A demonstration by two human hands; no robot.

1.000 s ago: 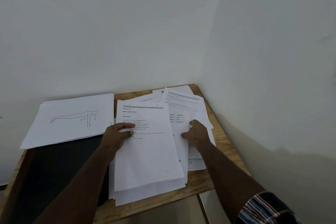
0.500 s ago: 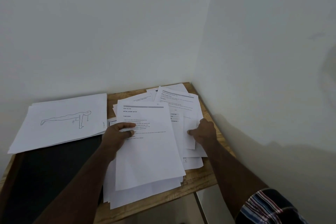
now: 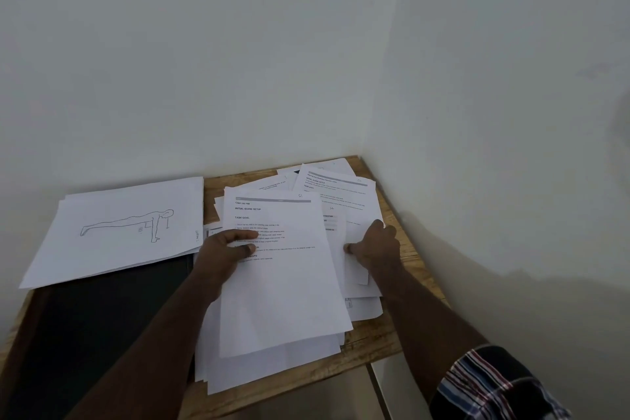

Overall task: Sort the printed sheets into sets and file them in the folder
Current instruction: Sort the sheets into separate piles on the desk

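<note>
Two hands (image 3: pixel 221 254), one dark folder (image 3: pixel 102 310), one wooden table (image 3: pixel 392 334), and many overlapping printed sheets (image 3: pixel 283 283), uncountable.

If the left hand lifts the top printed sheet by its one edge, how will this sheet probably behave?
The top printed sheet looks like one thin page, so it would probably droop rather than stay flat. It lies on a loose, fanned pile, so it may slide or drag neighbours along. The left hand grips only its left edge, so the far side would likely sag.
</note>
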